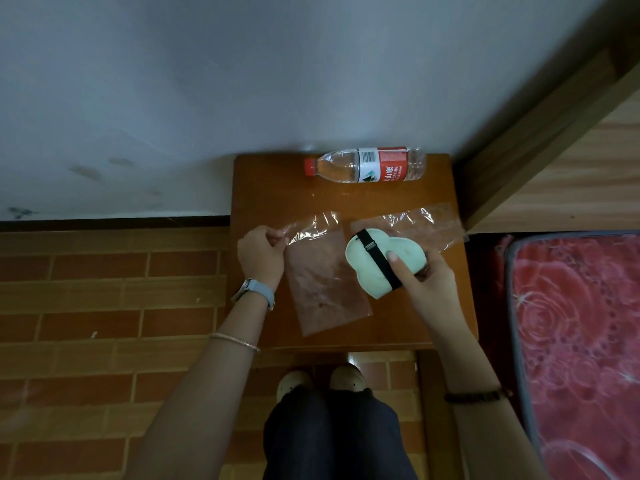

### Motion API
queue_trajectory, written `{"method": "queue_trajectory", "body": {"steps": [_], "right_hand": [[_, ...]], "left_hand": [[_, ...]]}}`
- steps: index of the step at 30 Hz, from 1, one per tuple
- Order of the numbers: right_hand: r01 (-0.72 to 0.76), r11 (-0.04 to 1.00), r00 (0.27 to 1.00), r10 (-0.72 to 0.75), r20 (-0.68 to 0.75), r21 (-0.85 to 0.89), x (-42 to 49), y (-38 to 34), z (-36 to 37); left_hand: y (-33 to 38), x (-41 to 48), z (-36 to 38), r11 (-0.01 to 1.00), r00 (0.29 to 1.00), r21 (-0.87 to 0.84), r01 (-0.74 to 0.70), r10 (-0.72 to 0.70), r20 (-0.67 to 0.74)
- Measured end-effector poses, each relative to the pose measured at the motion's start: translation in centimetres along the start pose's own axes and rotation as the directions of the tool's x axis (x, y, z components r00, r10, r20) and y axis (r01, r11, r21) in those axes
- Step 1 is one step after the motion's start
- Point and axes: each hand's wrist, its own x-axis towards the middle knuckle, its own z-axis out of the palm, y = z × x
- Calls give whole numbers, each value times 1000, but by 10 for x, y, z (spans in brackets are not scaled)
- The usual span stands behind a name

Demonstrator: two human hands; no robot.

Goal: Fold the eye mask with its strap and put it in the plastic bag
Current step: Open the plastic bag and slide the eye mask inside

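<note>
Against a pale wall stands a small wooden bench (263, 188), a water bottle (367, 165) lying at its back. On the bench lies a clear plastic bag (322, 282); the left hand (261, 254) pinches its upper corner, likely to open it. Just beside it, the right hand (427, 280) grips the folded eye mask (372, 268), fingers (398, 268) pinning its black strap (375, 259) so the fold holds.
</note>
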Motion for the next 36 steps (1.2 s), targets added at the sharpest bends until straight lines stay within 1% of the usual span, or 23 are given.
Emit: {"method": "queue_trajectory", "body": {"steps": [3,5,9,12,15,18,22,24,26,28,30,33,36], "right_hand": [[-2,1000,1000,2,3,16,-6,-11,-8],[-8,999,1000,8,14,36,-14,-26,-16],[-49,997,995,44,87,54,-40,-69,-37],[-73,990,986,54,155,119,-66,-114,-57],[-46,989,980,17,199,143,-94,-168,-78],[35,987,971,-71,227,159,-121,-223,-95],[126,970,949,-179,259,206,-150,-279,-113],[205,964,937,-244,251,170,-162,-301,-119],[308,948,923,-318,215,80,-172,-318,-123],[447,895,874,-434,218,-10,-181,-334,-126],[557,830,810,-530,251,-45,-192,-349,-127],[644,763,740,-604,295,-55,-206,-367,-127],[672,737,718,-628,299,-66,-213,-380,-131]], "left_hand": [[7,-10,-12,998,1000,-56,-8,8,3],[18,-22,-27,993,1000,-114,14,-12,17],[50,-57,-72,947,995,-314,74,-50,84],[82,-88,-114,931,995,-364,35,3,103],[121,-114,-160,908,990,-418,20,39,134],[161,-139,-204,872,984,-489,19,72,166],[205,-168,-252,878,978,-467,-103,175,113],[222,-180,-272,867,961,-469,-168,249,116],[234,-189,-288,853,939,-469,-229,321,124],[244,-199,-302,841,915,-452,-298,386,117],[254,-208,-313,814,891,-463,-350,441,103],[267,-218,-326,781,859,-489,-388,499,114],[281,-226,-338,750,834,-551,-366,526,163]]}}
